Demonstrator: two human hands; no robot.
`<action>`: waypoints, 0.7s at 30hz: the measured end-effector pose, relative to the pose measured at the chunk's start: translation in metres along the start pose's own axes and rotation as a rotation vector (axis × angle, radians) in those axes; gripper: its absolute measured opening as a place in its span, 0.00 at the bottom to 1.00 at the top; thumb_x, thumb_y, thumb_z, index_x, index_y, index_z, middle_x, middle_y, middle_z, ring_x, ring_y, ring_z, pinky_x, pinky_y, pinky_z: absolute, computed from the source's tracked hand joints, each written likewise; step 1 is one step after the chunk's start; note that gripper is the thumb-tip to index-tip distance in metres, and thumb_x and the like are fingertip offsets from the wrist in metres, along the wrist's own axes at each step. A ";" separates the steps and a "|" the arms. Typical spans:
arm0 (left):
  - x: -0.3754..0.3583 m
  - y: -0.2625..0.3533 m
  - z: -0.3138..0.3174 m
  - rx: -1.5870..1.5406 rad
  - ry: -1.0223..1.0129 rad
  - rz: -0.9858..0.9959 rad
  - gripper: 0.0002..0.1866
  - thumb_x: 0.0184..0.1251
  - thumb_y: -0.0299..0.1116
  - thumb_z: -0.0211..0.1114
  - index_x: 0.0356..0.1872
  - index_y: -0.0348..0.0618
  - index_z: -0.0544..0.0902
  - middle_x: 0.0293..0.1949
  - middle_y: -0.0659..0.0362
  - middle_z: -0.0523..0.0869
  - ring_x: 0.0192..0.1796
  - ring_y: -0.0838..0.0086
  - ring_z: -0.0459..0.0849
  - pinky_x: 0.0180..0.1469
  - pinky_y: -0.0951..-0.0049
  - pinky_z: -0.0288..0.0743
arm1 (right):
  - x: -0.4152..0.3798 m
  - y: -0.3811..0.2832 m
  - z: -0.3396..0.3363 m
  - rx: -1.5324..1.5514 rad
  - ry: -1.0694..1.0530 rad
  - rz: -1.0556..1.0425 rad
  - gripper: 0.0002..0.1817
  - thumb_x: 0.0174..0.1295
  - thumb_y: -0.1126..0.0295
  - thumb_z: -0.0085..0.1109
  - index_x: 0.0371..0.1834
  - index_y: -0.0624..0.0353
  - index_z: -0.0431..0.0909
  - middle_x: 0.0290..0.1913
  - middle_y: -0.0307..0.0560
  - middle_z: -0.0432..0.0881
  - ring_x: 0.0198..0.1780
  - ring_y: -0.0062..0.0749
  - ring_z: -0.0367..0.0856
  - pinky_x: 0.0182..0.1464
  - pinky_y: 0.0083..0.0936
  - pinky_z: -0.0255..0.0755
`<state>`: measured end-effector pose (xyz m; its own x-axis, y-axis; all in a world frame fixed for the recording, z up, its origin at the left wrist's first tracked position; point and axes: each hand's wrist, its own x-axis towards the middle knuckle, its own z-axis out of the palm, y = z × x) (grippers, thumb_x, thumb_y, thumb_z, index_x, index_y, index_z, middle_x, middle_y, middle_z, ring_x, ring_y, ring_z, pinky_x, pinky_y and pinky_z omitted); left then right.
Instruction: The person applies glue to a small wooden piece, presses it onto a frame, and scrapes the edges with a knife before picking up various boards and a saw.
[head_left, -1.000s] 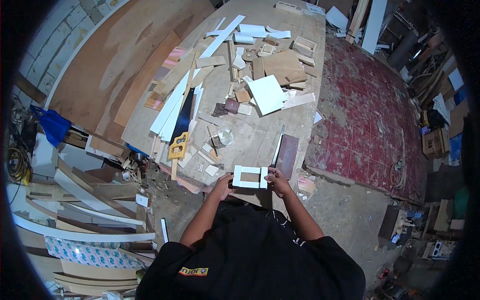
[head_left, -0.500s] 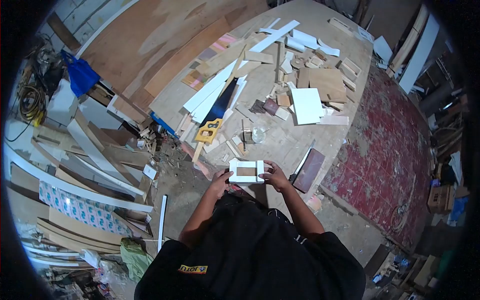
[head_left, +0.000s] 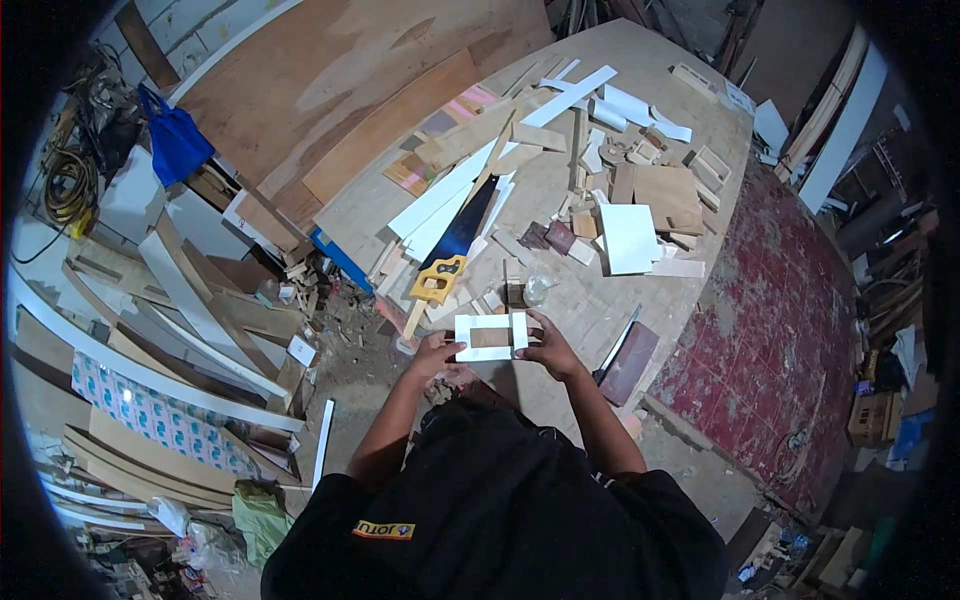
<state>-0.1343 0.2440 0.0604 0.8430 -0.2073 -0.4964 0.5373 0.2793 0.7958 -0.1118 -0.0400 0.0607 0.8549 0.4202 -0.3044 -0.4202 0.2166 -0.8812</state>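
A small white rectangular frame (head_left: 489,353) with an open middle is held up over the near edge of the workbench. My left hand (head_left: 436,356) grips its left side, thumb on the front face. On the opposite side my right hand (head_left: 550,348) pinches the frame's right piece, fingers partly hidden behind it. Just beyond the frame lie a small clear glass or plastic cup (head_left: 538,290) and a dark little block. A handsaw (head_left: 455,245) with a yellow handle rests to the left, among white strips.
Wood offcuts and white strips cover much of the workbench (head_left: 590,330). A white board (head_left: 627,240) lies on the right part, and a reddish-brown block (head_left: 630,362) near the right edge. Curved boards (head_left: 180,335) stack on the left; a blue bag (head_left: 175,140) hangs behind them.
The view has shifted slightly, so the bench and its contents sit a little lower and farther right. Both hands keep hold of the white frame, which stays in nearly the same place.
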 end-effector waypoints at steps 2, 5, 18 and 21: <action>0.011 0.007 -0.007 0.106 0.030 -0.138 0.21 0.65 0.33 0.67 0.55 0.32 0.75 0.46 0.53 0.84 0.45 0.67 0.86 0.49 0.65 0.84 | 0.001 -0.006 0.005 -0.006 0.019 0.007 0.48 0.51 0.87 0.64 0.75 0.55 0.51 0.53 0.50 0.75 0.48 0.34 0.79 0.48 0.30 0.80; 0.021 0.015 -0.004 0.274 0.064 -0.044 0.17 0.67 0.40 0.66 0.46 0.34 0.81 0.39 0.57 0.86 0.39 0.74 0.85 0.42 0.72 0.79 | 0.002 -0.010 0.007 -0.069 0.069 0.041 0.36 0.58 0.80 0.63 0.70 0.56 0.61 0.44 0.43 0.79 0.40 0.27 0.80 0.40 0.27 0.80; 0.028 0.052 0.009 0.229 -0.193 0.112 0.18 0.64 0.40 0.68 0.42 0.32 0.83 0.34 0.59 0.85 0.35 0.77 0.82 0.39 0.76 0.75 | 0.006 -0.026 0.007 0.057 0.303 0.056 0.26 0.62 0.72 0.62 0.64 0.59 0.69 0.41 0.42 0.81 0.39 0.27 0.82 0.40 0.29 0.81; 0.054 0.050 -0.012 0.472 -0.116 0.005 0.19 0.66 0.41 0.66 0.47 0.32 0.82 0.39 0.57 0.86 0.37 0.75 0.85 0.41 0.73 0.79 | 0.006 -0.026 0.007 0.050 0.081 -0.040 0.40 0.52 0.83 0.65 0.71 0.60 0.61 0.50 0.48 0.78 0.47 0.32 0.80 0.48 0.28 0.80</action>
<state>-0.0610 0.2584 0.0692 0.8228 -0.3174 -0.4714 0.4399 -0.1695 0.8819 -0.0977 -0.0365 0.0845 0.8922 0.3380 -0.2995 -0.3983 0.2764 -0.8746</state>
